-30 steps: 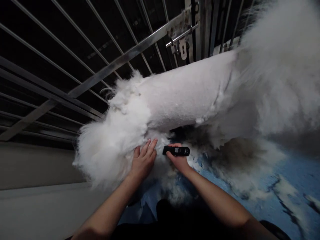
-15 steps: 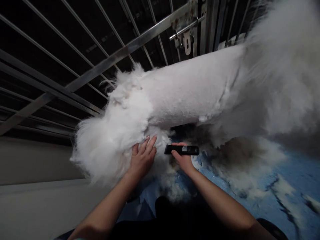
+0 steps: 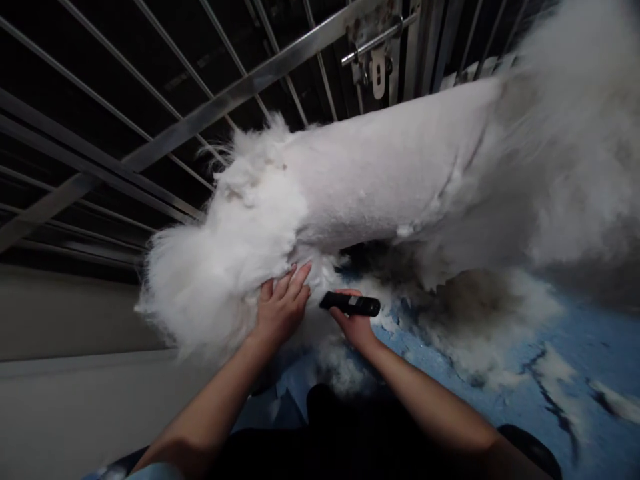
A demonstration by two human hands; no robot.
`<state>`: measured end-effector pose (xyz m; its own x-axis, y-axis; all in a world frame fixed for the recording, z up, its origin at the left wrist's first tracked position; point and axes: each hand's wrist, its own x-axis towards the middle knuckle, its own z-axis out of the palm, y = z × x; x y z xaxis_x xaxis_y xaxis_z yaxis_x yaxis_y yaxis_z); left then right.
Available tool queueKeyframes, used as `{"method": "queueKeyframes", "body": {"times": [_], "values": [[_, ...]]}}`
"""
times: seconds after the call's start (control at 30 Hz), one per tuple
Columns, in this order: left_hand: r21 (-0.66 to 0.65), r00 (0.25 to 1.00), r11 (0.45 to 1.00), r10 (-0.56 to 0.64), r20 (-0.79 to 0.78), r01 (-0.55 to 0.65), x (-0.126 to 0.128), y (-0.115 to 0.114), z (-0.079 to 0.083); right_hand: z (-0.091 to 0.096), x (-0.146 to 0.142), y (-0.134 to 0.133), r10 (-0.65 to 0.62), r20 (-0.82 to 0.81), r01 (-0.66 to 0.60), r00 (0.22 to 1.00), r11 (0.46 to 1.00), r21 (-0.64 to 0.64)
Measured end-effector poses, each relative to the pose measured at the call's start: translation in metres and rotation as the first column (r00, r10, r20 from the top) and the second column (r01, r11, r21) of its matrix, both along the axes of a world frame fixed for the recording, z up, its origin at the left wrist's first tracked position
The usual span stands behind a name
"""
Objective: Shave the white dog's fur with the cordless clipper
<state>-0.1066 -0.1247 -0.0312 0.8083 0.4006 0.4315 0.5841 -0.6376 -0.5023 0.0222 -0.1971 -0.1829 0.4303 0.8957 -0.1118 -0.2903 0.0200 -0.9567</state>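
A white, fluffy dog stands across the view, its back and side shorn close. Long fur still covers the end at the left and the fluffy end at the right. My left hand lies on the long fur low on the left part, fingers spread out over it. Black hair clippers are in my right hand, thumb on the near side. The clippers' head points left and meets the fur just right of my left fingers; whether the blade touches skin is hidden.
Behind the dog stands a metal cage with bars and a sliding bolt latch. Loose white fur lies over the blue floor. A pale wall or panel borders the lower left.
The clippers have moved a little left, toward my left hand, and tilted so their back end swings lower. My left hand stays on the fur. The view has shifted slightly.
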Motion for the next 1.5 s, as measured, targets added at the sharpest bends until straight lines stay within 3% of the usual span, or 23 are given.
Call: {"method": "queueKeyframes", "body": {"times": [0.13,0.33,0.5,0.67,0.93,1.03,1.17,1.27,1.33,1.4,1.5], "values": [[0.011,1.000,1.000,0.006,-0.026,-0.005,0.001,0.002,0.005,-0.007,-0.002,-0.010,0.025,0.008,-0.025,1.000,1.000,-0.014],[-0.002,0.999,1.000,0.011,-0.033,-0.011,-0.004,0.001,0.003,-0.014,-0.007,-0.015,0.085,0.138,-0.105,0.987,0.985,0.139],[-0.008,1.000,1.000,0.012,-0.027,-0.012,-0.007,0.002,0.002,-0.029,-0.024,-0.031,0.136,0.210,-0.174,0.968,0.970,0.172],[-0.005,1.000,1.000,0.011,-0.026,-0.011,-0.011,0.001,0.003,-0.029,-0.023,-0.027,0.055,0.302,-0.149,0.952,0.942,0.299],[-0.147,1.000,0.989,0.017,0.012,-0.015,-0.015,0.001,0.001,-0.030,-0.025,-0.024,0.073,0.366,-0.193,0.928,0.933,0.304],[-0.096,0.999,0.995,0.012,-0.030,-0.015,-0.016,-0.001,0.003,-0.020,-0.016,-0.021,0.095,0.299,-0.187,0.949,0.937,0.295],[-0.093,0.996,0.995,0.009,-0.086,-0.017,-0.015,-0.004,0.006,0.007,0.009,0.000,0.197,0.104,-0.212,0.975,0.963,0.164],[-0.110,0.996,0.994,0.017,-0.091,-0.027,-0.014,-0.005,0.006,0.032,0.026,0.017,0.090,-0.056,-0.078,0.994,0.981,0.180],[-0.101,0.995,0.995,0.014,-0.094,-0.023,-0.012,-0.006,0.006,0.047,0.030,0.025,0.071,-0.080,-0.051,0.994,0.974,0.220],[-0.098,0.995,0.995,0.005,-0.096,-0.015,-0.011,-0.007,0.009,0.057,0.029,0.027,0.121,-0.055,-0.105,0.991,0.966,0.237],[-0.140,0.997,0.990,-0.015,-0.078,0.004,-0.007,-0.012,0.025,0.061,0.024,0.026,0.166,-0.033,-0.153,0.986,0.958,0.242]]}}
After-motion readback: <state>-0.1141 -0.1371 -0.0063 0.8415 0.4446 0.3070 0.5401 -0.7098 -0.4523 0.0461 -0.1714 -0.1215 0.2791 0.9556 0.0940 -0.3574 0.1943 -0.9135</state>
